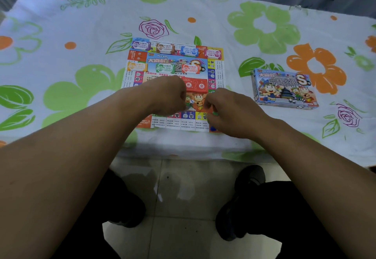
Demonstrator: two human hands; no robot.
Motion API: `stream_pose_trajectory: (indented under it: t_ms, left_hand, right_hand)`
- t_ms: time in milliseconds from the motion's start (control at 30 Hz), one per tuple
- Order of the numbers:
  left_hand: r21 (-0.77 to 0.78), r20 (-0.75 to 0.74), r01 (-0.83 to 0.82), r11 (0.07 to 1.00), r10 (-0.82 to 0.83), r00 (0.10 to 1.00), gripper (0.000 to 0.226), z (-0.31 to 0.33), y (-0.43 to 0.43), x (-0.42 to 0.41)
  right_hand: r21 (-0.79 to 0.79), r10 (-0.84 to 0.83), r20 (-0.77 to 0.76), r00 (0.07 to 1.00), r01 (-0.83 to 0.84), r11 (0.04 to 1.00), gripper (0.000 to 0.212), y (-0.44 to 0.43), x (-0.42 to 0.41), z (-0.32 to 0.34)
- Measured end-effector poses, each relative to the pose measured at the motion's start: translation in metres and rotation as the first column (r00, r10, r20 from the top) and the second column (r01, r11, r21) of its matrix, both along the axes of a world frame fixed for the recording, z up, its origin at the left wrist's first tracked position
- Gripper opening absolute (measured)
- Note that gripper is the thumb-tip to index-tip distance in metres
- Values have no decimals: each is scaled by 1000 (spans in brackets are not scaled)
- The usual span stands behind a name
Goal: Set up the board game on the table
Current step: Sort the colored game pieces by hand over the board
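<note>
Left hand [168,96]: fingers curled under in a fist, knuckles up, over the middle of the game board [176,124]. Can't tell if anything is inside it. Right hand [230,114]: fingers curled down over the board's near right corner. A small green piece [215,113] sits right at its fingertips, pinched or just touched, can't tell which. A blue piece [213,128] pokes out under that hand at the board's near edge, mostly hidden. The hands are close together but not touching.

The game board lies flat and unfolded at mid-table on the floral tablecloth [71,24].

Play money on the board, left to right:
- yellow stack [136,66] on the left edge
- purple stack [141,45] at the far left corner
- brown stack [165,48] on the far edge, beside the purple one
- green stack [165,68] at the centre, just beyond the left hand
- blue stack [189,51] on the far edge
- red stack [190,68] just beside the green one
- pink stack [214,53] at the far right corner

The red card deck [196,85], question mark face up, lies just nearer than the red stack. The left hand's knuckles cover its left end.

The game box [284,89] lies flat with its cover art up, right of the board and well apart from it.

Under the table edge: tiled floor [183,177], dark trousers and dark shoes [249,177].
</note>
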State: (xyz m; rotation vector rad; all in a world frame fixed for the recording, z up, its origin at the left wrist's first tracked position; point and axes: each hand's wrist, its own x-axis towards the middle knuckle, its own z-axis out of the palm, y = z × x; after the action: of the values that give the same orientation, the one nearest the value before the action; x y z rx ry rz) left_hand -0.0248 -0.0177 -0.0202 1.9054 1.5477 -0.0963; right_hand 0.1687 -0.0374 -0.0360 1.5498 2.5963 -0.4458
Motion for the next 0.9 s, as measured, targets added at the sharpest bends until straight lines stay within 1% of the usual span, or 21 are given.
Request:
stream_pose_trajectory:
  t_ms: [167,300,467,633,900]
  left_hand:
    - [-9,-5,-33,999,33,999,11,1,0,-8]
    - [10,0,-43,999,43,999,12,3,0,-14]
    - [12,21,-54,998,54,998,13,6,2,-20]
    - [12,19,-59,998,58,998,13,8,4,-23]
    - [1,8,-62,998,62,998,17,9,6,-24]
  right_hand:
    - [32,-17,-30,999,18,999,16,14,-20,-1]
    - [25,-33,-12,999,33,999,14,25,-30,-7]
    - [19,-50,10,999,49,999,14,37,-38,-13]
    - [-19,-61,44,997,62,998,17,40,-41,-21]
    - [18,-25,72,997,24,1000,11,42,-43,-28]
